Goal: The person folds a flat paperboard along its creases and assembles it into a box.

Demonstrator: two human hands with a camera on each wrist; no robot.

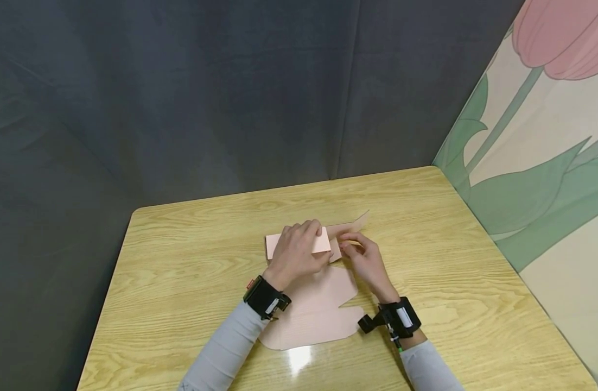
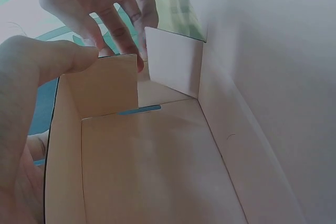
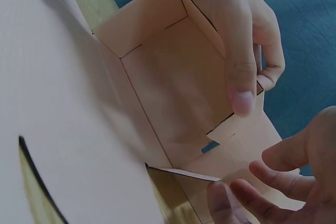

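Observation:
A pale pink cardboard box (image 1: 273, 247), partly folded, has its walls raised and its wide lid panel (image 1: 313, 317) spread towards the person. My left hand (image 1: 299, 247) grips the box's far wall, the thumb lying by a small folded-in flap (image 2: 113, 85) at the right end. At that end is my right hand (image 1: 369, 266), its fingers loosely bent; in the right wrist view a fingertip is at the edge of another small flap (image 3: 184, 173). The left wrist view shows the box's floor (image 2: 152, 166) with a narrow slot near the end.
The wooden table (image 1: 182, 271) carries the box near its middle. A dark curtain (image 1: 230, 108) hangs behind the far edge, and a tulip-patterned cloth (image 1: 548, 163) covers the right side. An end panel (image 1: 350, 225) of the box sticks out to the right.

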